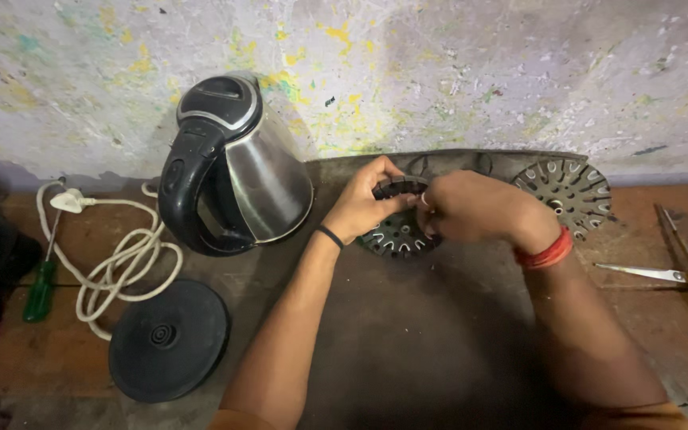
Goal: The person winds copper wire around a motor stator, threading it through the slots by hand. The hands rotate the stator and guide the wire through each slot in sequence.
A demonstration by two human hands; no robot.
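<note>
Gripping | hands (420, 209) | round black slotted disc (396, 232) | on mat

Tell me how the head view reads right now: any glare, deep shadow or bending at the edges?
Head view: the steel kettle shows soft reflections but no blown-out glare. The dark mat under the forearms falls into heavy shadow, and the slotted disc beneath both hands is dim. The left hand and right hand look sharp. Wide-angle bending curves the wall edge.

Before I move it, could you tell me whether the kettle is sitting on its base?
Off it: the kettle rests apart from the round black base.
</note>
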